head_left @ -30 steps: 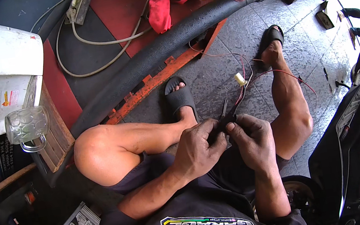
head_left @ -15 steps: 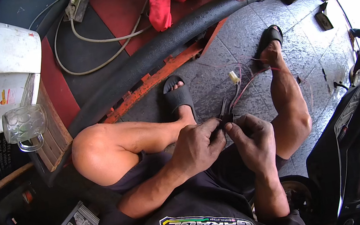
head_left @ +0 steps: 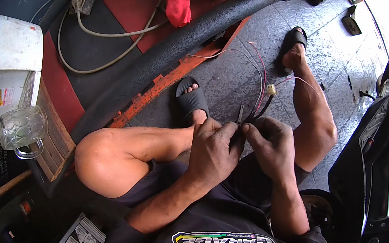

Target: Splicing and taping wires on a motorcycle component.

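Both my hands are closed and meet fingertip to fingertip over my lap. Between the fingers of my left hand (head_left: 213, 150) rises a slim grey metal tool (head_left: 240, 112); its lower part is hidden, so its kind is unclear. My right hand (head_left: 275, 146) pinches a bundle of thin wires (head_left: 255, 112) close beside it. A dark sleeved lead in the bundle ends in a small white plug connector (head_left: 271, 89). Loose red and pale wire ends (head_left: 261, 61) fan out above my fingers. The exact spot where the fingertips meet is covered by the thumbs.
A black padded bar (head_left: 168, 47) and an orange metal rail (head_left: 150, 94) run across ahead. On the left, a glass mug (head_left: 23, 128) stands by a white water dispenser (head_left: 5, 49). A black motorcycle (head_left: 379, 144) fills the right side. A white cable (head_left: 106, 36) loops over the red-and-black surface.
The white connector has swung to the right and slightly nearer. The loose wires have spread out and lifted away from the bundle. Both hands stay closed together in nearly the same place.
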Action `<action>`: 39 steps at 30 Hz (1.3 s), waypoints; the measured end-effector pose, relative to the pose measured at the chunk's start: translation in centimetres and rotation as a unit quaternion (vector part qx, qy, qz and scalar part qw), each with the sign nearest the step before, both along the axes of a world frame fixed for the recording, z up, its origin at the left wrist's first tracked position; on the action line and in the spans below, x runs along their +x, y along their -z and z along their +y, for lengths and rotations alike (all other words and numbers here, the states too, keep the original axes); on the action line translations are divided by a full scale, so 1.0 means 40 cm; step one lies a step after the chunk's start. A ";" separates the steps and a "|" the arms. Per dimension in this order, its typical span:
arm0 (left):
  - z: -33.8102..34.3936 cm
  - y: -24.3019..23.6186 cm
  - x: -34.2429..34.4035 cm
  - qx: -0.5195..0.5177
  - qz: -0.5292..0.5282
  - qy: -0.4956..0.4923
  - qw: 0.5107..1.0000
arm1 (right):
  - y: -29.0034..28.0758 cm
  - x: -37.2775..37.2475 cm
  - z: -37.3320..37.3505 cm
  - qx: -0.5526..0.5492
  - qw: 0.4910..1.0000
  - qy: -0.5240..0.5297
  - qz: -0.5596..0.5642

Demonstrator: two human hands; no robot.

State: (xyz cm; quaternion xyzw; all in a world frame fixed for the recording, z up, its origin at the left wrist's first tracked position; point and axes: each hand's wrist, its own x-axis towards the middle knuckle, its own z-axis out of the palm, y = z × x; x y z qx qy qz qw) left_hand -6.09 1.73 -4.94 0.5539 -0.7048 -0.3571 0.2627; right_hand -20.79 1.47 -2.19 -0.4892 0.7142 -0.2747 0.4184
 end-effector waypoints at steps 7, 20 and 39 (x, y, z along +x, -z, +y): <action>0.036 0.045 0.040 0.154 0.220 0.027 0.963 | -0.021 -0.001 -0.030 0.058 0.998 -0.011 -0.028; 0.053 0.038 0.019 0.144 0.131 0.002 0.981 | -0.027 -0.006 -0.084 0.052 0.976 -0.128 0.168; 0.075 0.058 0.061 0.371 0.430 -0.038 0.823 | -0.094 0.170 -0.640 -0.399 0.778 -0.203 0.441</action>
